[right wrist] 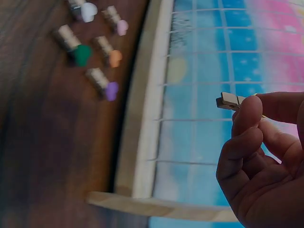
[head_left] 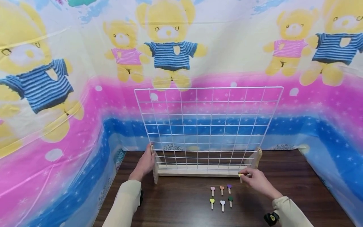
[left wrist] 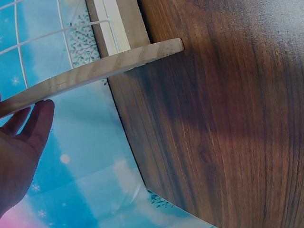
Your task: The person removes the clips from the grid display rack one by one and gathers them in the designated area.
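Observation:
A white wire grid (head_left: 210, 135) stands upright in a wooden stand (head_left: 198, 171). My left hand (head_left: 146, 161) holds the stand's left side piece (left wrist: 95, 71) near its upper end, fingers against the outer face. Between the thumb and fingertips of my right hand (head_left: 259, 181) is a small wooden clothespin (right wrist: 230, 100) with a yellow top, its legs poking out in the right wrist view. That hand is in front of the stand's right end. On the table, several heart-topped clothespins lie in two rows, among them a purple one (head_left: 229, 188), a white one (head_left: 222, 205) and a dark green one (head_left: 231, 201).
The dark wooden table (head_left: 175, 201) carries the stand near its back edge. A printed cloth (head_left: 227, 47) with teddy bears hangs behind and along both sides.

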Action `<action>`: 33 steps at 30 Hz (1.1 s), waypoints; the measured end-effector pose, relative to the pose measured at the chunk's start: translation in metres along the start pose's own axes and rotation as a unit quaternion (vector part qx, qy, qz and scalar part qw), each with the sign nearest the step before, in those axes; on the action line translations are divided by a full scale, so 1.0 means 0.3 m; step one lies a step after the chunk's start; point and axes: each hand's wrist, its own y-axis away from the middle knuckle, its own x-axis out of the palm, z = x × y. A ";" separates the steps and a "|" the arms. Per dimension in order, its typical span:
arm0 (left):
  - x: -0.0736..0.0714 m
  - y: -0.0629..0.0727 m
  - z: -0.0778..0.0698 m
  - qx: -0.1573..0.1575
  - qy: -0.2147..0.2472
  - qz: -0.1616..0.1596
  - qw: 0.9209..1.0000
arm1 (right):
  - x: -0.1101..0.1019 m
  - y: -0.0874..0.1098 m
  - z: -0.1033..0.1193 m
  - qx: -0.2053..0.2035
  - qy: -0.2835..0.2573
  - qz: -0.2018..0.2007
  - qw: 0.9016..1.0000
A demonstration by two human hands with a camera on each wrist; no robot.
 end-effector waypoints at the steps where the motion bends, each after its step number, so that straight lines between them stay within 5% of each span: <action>1: -0.001 0.002 0.000 -0.001 0.000 -0.001 1.000 | 0.006 0.001 -0.012 0.008 -0.004 0.004 1.000; 9: -0.002 -0.001 0.004 0.001 0.000 -0.011 1.000 | 0.052 -0.007 -0.145 0.041 -0.010 0.059 0.997; 14: 0.000 0.000 0.001 -0.008 0.005 -0.008 1.000 | 0.082 -0.005 -0.213 0.047 -0.011 0.058 0.997; 33: 0.002 0.000 0.001 -0.019 0.014 0.004 1.000 | 0.167 -0.023 -0.280 0.068 0.031 0.039 0.996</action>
